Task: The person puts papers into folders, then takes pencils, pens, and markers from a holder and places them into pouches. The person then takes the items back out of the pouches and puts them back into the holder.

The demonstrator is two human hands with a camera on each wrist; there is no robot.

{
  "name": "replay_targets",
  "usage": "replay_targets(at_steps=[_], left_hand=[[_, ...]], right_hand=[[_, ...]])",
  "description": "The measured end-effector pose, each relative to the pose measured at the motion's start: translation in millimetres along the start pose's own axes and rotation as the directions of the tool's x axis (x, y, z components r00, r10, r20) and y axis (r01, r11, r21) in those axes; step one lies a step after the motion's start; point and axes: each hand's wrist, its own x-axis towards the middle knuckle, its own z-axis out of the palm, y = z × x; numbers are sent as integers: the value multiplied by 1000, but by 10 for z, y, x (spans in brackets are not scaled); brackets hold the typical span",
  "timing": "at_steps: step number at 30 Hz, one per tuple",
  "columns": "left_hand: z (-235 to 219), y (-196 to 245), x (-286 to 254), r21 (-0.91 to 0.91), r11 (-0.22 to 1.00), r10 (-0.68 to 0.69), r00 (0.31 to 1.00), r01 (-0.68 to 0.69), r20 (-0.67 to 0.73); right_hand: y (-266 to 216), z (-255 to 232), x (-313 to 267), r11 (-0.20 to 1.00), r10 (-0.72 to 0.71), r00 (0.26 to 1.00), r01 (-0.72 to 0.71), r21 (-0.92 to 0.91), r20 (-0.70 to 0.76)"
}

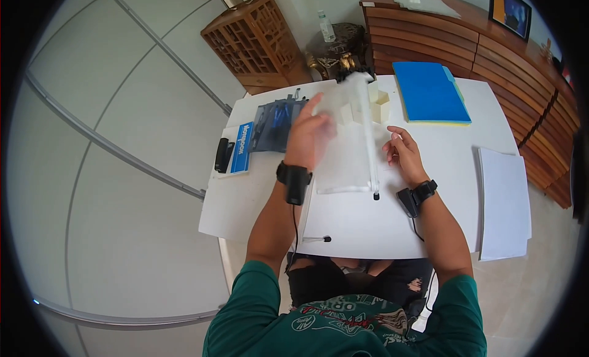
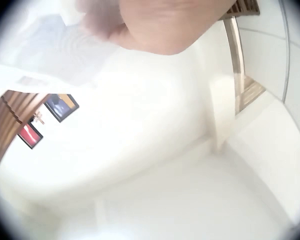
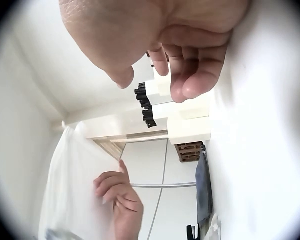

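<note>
A translucent zip pouch (image 1: 346, 151) hangs raised over the table, its white zipper strip running down the right side to a black pull. My left hand (image 1: 308, 139) grips the pouch near its left edge; the hand is blurred in the head view. From the right wrist view, the left hand (image 3: 121, 205) shows curled fingers against the pouch (image 3: 72, 185). My right hand (image 1: 402, 153) is low over the table, right of the pouch, with loosely bent fingers and nothing in them. Cream pen holders (image 3: 187, 130) with black-tipped items stand beyond the right fingers.
Dark mesh pouches (image 1: 276, 125) lie at left, beside a notebook (image 1: 242, 148) with a black stapler (image 1: 224, 154) on it. A blue folder (image 1: 429, 92) sits at the back right. White paper (image 1: 504, 203) overhangs the right edge. Another black zipper pull (image 1: 327, 238) lies near the front.
</note>
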Motion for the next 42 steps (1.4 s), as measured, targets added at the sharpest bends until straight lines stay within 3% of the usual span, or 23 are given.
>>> replay_targets(at_steps=[2, 4, 5, 6, 7, 10, 15, 16, 17, 18, 20, 22, 23, 25, 26, 28, 32, 34, 36, 38, 39, 42], left_hand=[[259, 298, -58, -120, 990, 46, 982, -69, -184], [43, 373, -28, -131, 987, 58, 974, -88, -217], [-205, 376, 7, -372, 922, 126, 991, -105, 35], [-263, 449, 5, -585, 810, 240, 935, -45, 261], [-321, 488, 3, -620, 782, 214, 959, -53, 187], [-394, 544, -66, -712, 702, 194, 963, -4, 186], [-531, 662, -479, -636, 770, 64, 987, 48, 151], [-449, 700, -678, -296, 954, -62, 995, 38, -72], [-402, 706, -867, 84, 989, -87, 944, 119, -318], [-502, 637, -1033, 90, 988, -90, 945, 124, -314], [-992, 369, -1365, 555, 808, -8, 946, 198, -325], [-1466, -43, -1666, 894, 397, 145, 948, 209, -285], [-1408, -114, -1769, 895, 393, 144, 947, 211, -287], [-1278, -172, -1866, 992, 14, 269, 955, 126, -125], [-1299, -154, -1862, 992, 14, 272, 954, 127, -126], [-1351, -122, -1860, 991, -131, 212, 977, 40, -11], [-1830, 145, -1783, 985, -171, 236, 972, 33, 8], [-2051, 343, -1734, 990, -45, 142, 981, 137, -129], [-2146, 538, -1645, 991, 12, 168, 977, 130, -130], [-1998, 822, -1398, 966, -82, 68, 969, 244, -239], [-1958, 898, -1228, 973, -197, 149, 985, 116, -87], [-1930, 918, -563, 968, -239, 250, 968, 80, -18]], right_hand=[[10, -4, 4, 1000, -1, 1000, 1, -27, 24], [17, -3, -2, 998, -15, 999, 18, -65, 52], [23, -11, 1, 998, -16, 999, 18, -55, 49], [42, -12, 4, 998, -22, 998, 26, -60, 67], [42, -18, 9, 997, -27, 996, 34, -74, 87], [21, 0, -17, 995, -21, 997, 28, -96, 72], [38, -14, -9, 994, -15, 997, 24, -108, 81], [41, -16, -9, 994, -2, 997, 10, -108, 76], [51, -26, 0, 995, -5, 997, 12, -103, 71], [68, -33, 15, 995, -10, 996, 19, -99, 84], [99, -48, 33, 996, -16, 996, 24, -86, 92], [138, -59, 47, 993, -40, 992, 54, -106, 123], [151, -59, 44, 993, -39, 991, 52, -101, 124], [153, -62, 48, 991, -55, 990, 70, -113, 130], [151, -63, 48, 991, -56, 990, 71, -113, 133], [146, -68, 38, 988, -57, 990, 75, -138, 131], [159, -70, 43, 986, -59, 990, 78, -146, 130], [150, -67, 34, 988, -62, 989, 80, -131, 136], [133, -53, 27, 988, -67, 989, 85, -132, 133], [106, -55, 18, 987, -69, 990, 85, -135, 122], [94, -47, 9, 987, -53, 991, 71, -144, 124], [121, -50, 11, 985, -40, 990, 61, -160, 134]])
